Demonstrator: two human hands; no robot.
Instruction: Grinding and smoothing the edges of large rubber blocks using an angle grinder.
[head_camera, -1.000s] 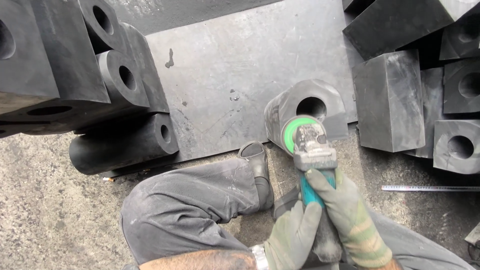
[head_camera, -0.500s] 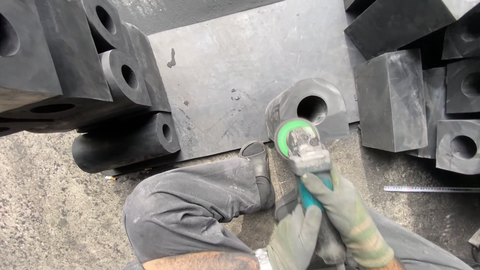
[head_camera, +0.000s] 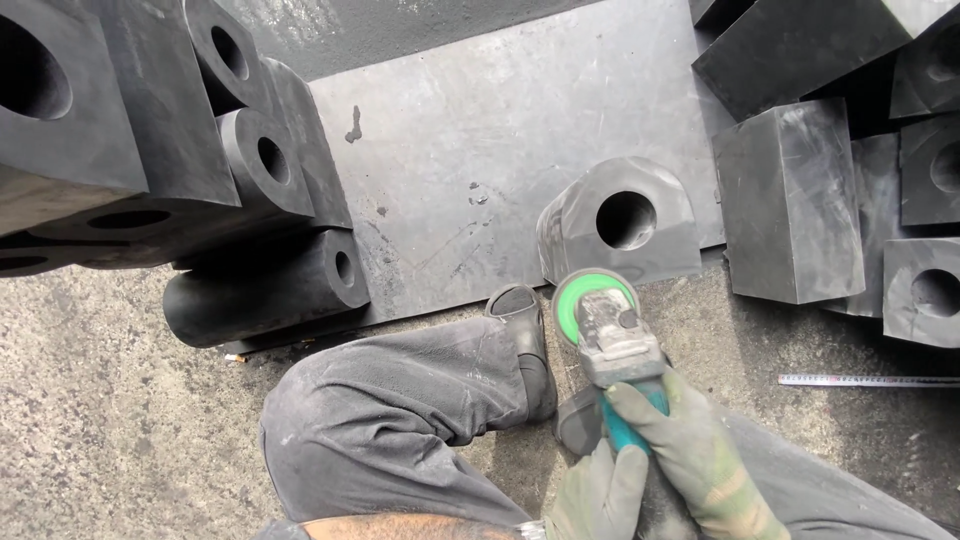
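I grip the teal-handled angle grinder (head_camera: 610, 335) with both gloved hands, right hand (head_camera: 690, 455) and left hand (head_camera: 598, 492), fingers closed; I'd keep its green disc flat against the black rubber block with a round hole (head_camera: 620, 225) just ahead on the floor.

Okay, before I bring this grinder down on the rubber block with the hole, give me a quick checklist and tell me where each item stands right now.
1. Both hands on the angle grinder: ok. The right hand grips the teal handle and the left hand sits just below it.
2. Gloves on: ok, both hands are gloved.
3. Disc guard in place: ok, the green guard curves round the disc.
4. Foot away from the disc: not ok, the shoe lies right beside the guard.
5. Block steady: cannot tell; it rests on the grey sheet, no clamp visible.
6. Disc spinning: cannot tell.
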